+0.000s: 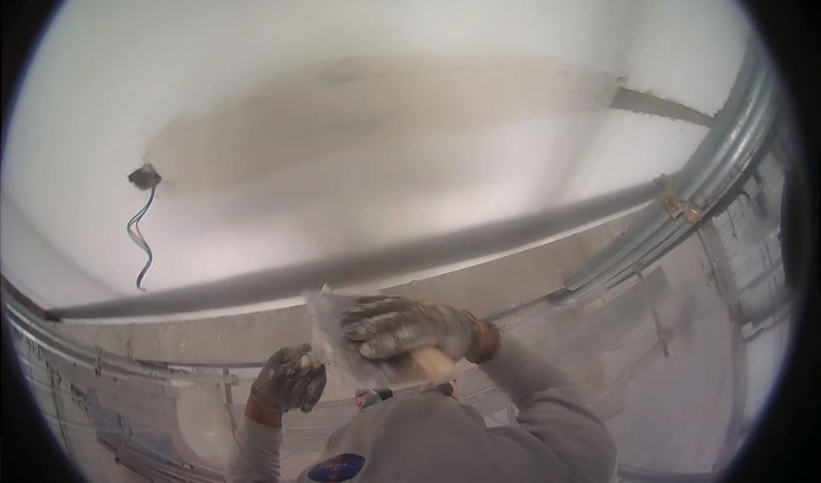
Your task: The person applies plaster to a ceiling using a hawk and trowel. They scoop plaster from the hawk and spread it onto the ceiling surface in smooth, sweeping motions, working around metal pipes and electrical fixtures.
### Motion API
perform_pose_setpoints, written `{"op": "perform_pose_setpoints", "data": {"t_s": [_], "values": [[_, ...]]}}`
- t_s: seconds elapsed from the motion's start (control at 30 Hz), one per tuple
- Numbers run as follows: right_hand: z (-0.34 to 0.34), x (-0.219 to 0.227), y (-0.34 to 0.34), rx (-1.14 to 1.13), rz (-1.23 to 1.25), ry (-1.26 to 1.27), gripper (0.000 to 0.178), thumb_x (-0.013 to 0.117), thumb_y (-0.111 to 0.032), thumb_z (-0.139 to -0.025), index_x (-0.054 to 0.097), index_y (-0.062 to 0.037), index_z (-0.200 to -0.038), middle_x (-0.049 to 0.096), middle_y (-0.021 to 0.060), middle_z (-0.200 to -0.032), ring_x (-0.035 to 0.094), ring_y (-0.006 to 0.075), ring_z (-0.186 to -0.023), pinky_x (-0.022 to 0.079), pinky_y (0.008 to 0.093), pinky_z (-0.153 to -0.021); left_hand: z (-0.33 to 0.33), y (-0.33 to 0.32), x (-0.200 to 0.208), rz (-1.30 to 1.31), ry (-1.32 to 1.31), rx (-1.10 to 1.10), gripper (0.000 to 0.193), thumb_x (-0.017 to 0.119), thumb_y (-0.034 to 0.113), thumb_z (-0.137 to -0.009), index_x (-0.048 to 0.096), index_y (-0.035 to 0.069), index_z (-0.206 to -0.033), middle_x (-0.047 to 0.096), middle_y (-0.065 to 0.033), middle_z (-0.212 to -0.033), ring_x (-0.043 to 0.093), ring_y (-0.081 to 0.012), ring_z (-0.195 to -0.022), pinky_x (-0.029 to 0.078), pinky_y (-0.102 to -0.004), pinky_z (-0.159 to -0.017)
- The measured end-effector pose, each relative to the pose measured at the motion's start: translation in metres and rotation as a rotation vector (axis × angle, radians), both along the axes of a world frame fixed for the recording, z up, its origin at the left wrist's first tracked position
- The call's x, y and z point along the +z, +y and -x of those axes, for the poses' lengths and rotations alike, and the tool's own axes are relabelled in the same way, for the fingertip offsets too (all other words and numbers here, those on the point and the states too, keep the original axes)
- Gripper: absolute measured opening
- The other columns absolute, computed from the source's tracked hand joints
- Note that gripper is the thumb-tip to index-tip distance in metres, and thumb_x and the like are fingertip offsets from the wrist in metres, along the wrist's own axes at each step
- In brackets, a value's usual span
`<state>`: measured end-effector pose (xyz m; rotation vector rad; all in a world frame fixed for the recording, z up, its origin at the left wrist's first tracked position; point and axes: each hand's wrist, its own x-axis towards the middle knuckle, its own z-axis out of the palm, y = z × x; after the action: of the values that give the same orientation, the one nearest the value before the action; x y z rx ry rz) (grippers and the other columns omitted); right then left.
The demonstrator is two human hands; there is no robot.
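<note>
My right hand (410, 327), in a grey, plaster-smeared work glove, is closed on a flat plastering trowel (323, 329). The trowel's greyish-white blade is blurred, and a pale wood-coloured part (434, 363) shows below the glove. My left hand (289, 379), gloved too, is beside the blade's left edge. Its fingers are curled in, with a small pale bit by the fingertips; what they hold is not plain. Above both hands, a long beige plaster patch (368, 115) spreads over the white surface.
A dark hole (144, 176) with loose wires (137, 231) is at the patch's left end. An unfilled grey groove (658, 105) runs off its right end. A grey pipe (385, 260) crosses below, meeting large metal ducting (727, 158) at a clamp (680, 205). Rails run along the lower left.
</note>
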<state>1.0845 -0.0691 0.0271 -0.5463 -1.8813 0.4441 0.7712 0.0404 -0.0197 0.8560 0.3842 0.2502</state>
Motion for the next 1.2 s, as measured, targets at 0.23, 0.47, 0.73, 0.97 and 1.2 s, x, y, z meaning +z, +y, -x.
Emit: {"op": "perform_pose_setpoints", "data": {"t_s": [0.23,0.47,0.73,0.97,1.2], "values": [[-0.100,-0.087,-0.083,-0.700,0.363,-0.445,0.049,0.077,-0.025,-0.089,0.062,-0.0143,-0.134,0.065,0.0083,-0.131,0.060,0.0337,-0.123,0.048,0.0462,-0.108,-0.041,-0.022,0.010,-0.205,-0.075,-0.016,0.030,0.060,0.021,-0.102,0.058,-0.002,-0.121,0.066,-0.0095,-0.080,0.063,-0.0156,-0.063,0.048,-0.0238,-0.048],[-0.066,-0.111,-0.125,-0.613,0.548,1.300,0.023,0.065,-0.019,-0.096,0.062,-0.0033,-0.113,0.064,0.0066,-0.105,0.063,0.0187,-0.103,0.054,0.0377,-0.091,-0.173,-0.059,0.049,-0.743,0.103,0.199,0.030,0.057,0.016,-0.102,0.057,-0.002,-0.126,0.069,-0.0091,-0.105,0.066,-0.0233,-0.101,0.054,-0.0313,-0.079],[-0.064,-0.094,-0.144,-0.411,0.569,1.363,0.034,0.070,-0.012,-0.092,0.059,-0.0034,-0.123,0.058,0.0101,-0.127,0.059,0.0218,-0.119,0.051,0.0400,-0.104,-0.246,-0.087,0.038,-1.883,-0.109,0.307,0.057,0.073,0.014,-0.082,0.058,0.007,-0.137,0.064,-0.0155,-0.118,0.062,-0.0378,-0.103,0.052,-0.0480,-0.086],[-0.098,-0.088,-0.172,-0.591,0.314,0.875,0.037,0.073,-0.009,-0.090,0.059,-0.0018,-0.124,0.067,0.0091,-0.116,0.066,0.0222,-0.111,0.053,0.0385,-0.101,-0.248,-0.023,0.025,-2.282,0.392,-0.365,0.053,0.060,0.005,-0.088,0.058,0.015,-0.139,0.062,-0.0091,-0.096,0.060,-0.0288,-0.091,0.049,-0.0453,-0.079],[-0.217,-0.054,-0.140,-1.087,0.227,0.941,0.030,0.066,-0.016,-0.097,0.059,0.0023,-0.119,0.071,0.0111,-0.110,0.070,0.0226,-0.095,0.055,0.0338,-0.080,-0.183,-0.019,-0.063,-2.101,0.424,0.063,0.049,0.060,0.011,-0.094,0.055,0.011,-0.142,0.063,-0.0168,-0.090,0.061,-0.0346,-0.075,0.049,-0.0482,-0.068]]}}
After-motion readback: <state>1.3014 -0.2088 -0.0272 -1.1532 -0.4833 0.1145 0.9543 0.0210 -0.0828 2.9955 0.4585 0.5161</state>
